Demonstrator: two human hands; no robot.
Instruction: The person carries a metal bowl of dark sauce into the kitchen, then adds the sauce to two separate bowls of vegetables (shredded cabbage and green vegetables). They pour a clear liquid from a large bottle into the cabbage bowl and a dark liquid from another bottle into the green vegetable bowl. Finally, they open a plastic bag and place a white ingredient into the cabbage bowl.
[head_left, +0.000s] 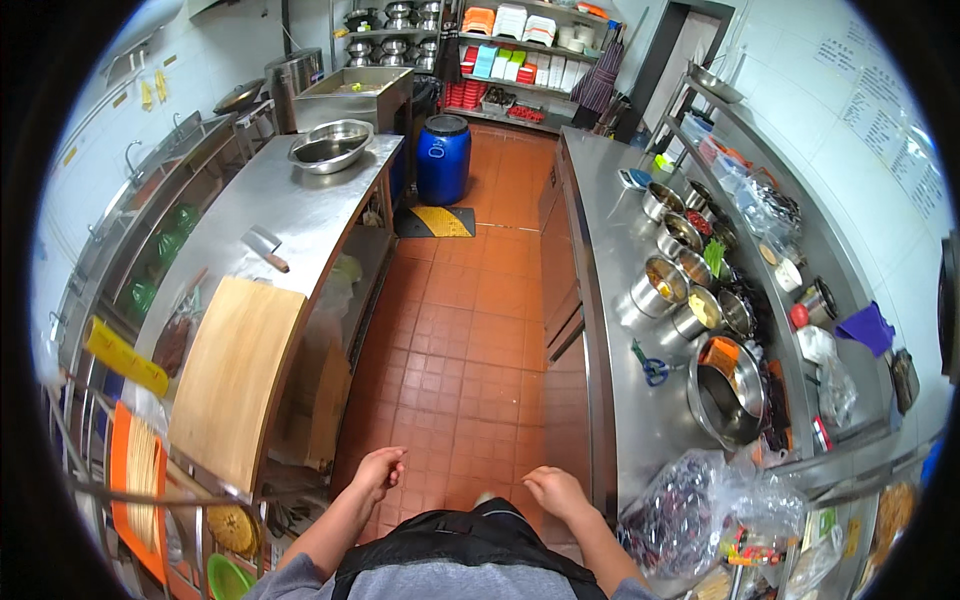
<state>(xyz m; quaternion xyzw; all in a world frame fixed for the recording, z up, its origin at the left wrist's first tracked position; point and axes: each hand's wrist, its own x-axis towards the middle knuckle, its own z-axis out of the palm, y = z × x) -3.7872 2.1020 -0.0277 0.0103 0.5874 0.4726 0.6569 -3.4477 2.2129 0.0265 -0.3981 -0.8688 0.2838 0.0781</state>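
Observation:
My left hand (380, 472) hangs above the tiled aisle, its fingers loosely curled together with nothing visible in them. Closest to it is a wooden cutting board (238, 367) at the near end of the left steel table. Beyond the board lies a cleaver (262, 246) with a wooden handle. My right hand (557, 491), also curled and apparently holding nothing, is in the air beside the right steel counter (600, 375). On that counter are green-and-blue scissors (651, 366), a large steel bowl (701, 409) and a clear plastic bag (675, 514) of dark contents.
A blue barrel (442, 161) with a black lid stands at the aisle's far end, near a black-and-yellow ramp (436, 222). A wide steel basin (331, 146) rests on the left table (225, 232). Several steel pots (660, 277) crowd the right counter beneath a raised shelf (750, 225).

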